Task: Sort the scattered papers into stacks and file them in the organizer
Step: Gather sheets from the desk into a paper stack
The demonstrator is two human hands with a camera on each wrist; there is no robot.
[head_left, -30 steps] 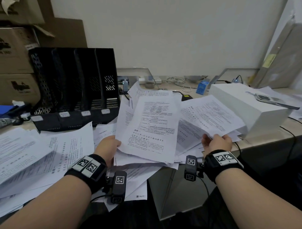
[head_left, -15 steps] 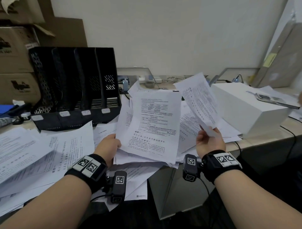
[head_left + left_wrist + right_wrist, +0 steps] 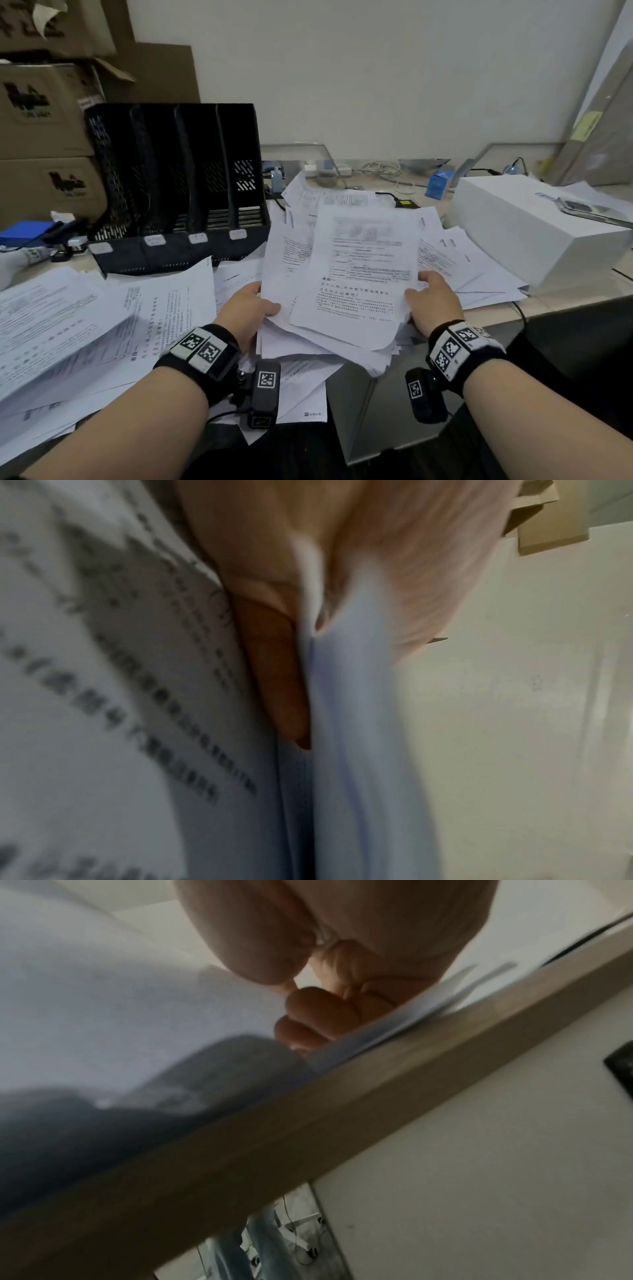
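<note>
Papers (image 3: 346, 291) bunched over my desk's (image 3: 565, 301) front edge, my left hand (image 3: 248, 310) grasping their left side, right hand (image 3: 433, 303) their right, black organizer (image 3: 178, 185) back-left

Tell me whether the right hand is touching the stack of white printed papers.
Touching. In the head view the right hand grips the right edge of the stack of white printed papers, thumb on top.

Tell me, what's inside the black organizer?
The black organizer looks empty: its slots show only dark mesh walls and dividers. The slot bottoms are hidden behind the front lip, so something small lying flat there could not be seen.
</note>
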